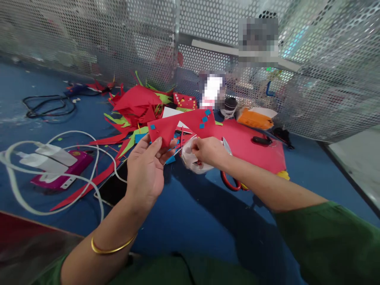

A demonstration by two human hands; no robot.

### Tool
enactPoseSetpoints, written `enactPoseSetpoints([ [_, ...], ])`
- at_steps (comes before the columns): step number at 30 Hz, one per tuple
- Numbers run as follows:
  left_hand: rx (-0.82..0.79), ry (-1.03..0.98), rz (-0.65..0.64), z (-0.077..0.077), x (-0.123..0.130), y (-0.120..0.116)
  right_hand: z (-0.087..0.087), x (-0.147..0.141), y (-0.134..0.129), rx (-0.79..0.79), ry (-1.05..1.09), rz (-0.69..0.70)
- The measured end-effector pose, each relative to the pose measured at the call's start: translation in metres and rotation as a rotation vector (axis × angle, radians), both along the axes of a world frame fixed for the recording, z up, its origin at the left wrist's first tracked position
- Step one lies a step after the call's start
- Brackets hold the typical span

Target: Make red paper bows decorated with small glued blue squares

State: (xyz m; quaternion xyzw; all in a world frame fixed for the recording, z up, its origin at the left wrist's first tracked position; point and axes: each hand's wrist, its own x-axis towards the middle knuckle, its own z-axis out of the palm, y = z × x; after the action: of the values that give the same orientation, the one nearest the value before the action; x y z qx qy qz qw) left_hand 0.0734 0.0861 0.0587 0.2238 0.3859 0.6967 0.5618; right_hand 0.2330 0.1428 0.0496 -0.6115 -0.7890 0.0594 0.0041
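My left hand (147, 166) pinches a folded red paper piece (166, 128) between thumb and fingers, held up above the table. Small blue squares (204, 119) are stuck on the paper near both its ends. To its right, my right hand (209, 151) is closed, with thumb and fingertips together over a round white container (190, 158). Whatever those fingertips hold, if anything, is too small to make out. Behind my right forearm, red-handled scissors (230, 182) lie partly hidden. A thin white stick shows between the two hands.
Red and green paper scraps (139, 105) are heaped at the back left. White cables and chargers (56, 158) rest on a purple box (80, 162) beside a dark phone (113, 190). Red sheets (252, 142), an orange packet (255, 118) and a black-topped jar (229, 106) stand right, before a perforated metal screen (142, 39).
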Motion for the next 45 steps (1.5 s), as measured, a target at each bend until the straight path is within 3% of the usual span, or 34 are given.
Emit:
enactPoseSetpoints([
  [8,0.029,0.011,-0.061,-0.005,0.004,-0.003,0.024,0.029,-0.026,0.209,0.068,-0.125],
  [17,0.129,0.182,-0.160,-0.010,0.015,-0.011,0.030,0.062,-0.118,0.431,0.369,0.050],
  [21,0.151,0.285,-0.304,-0.009,0.023,-0.019,0.043,0.060,-0.143,0.570,0.539,0.026],
  [25,0.186,0.378,-0.476,-0.006,0.031,-0.030,0.048,0.058,-0.137,0.561,0.672,0.008],
  [31,0.178,0.442,-0.557,-0.005,0.035,-0.034,0.038,0.064,-0.123,0.194,0.862,-0.098],
  [38,0.138,0.494,-0.655,-0.012,0.039,-0.031,0.029,0.067,-0.124,0.194,0.842,-0.164],
  [41,0.136,0.574,-0.628,-0.017,0.038,-0.031,0.025,0.067,-0.124,0.198,0.847,-0.214],
  [45,0.250,0.716,-0.434,-0.023,0.035,-0.034,0.020,0.069,-0.125,0.206,0.850,-0.256],
])
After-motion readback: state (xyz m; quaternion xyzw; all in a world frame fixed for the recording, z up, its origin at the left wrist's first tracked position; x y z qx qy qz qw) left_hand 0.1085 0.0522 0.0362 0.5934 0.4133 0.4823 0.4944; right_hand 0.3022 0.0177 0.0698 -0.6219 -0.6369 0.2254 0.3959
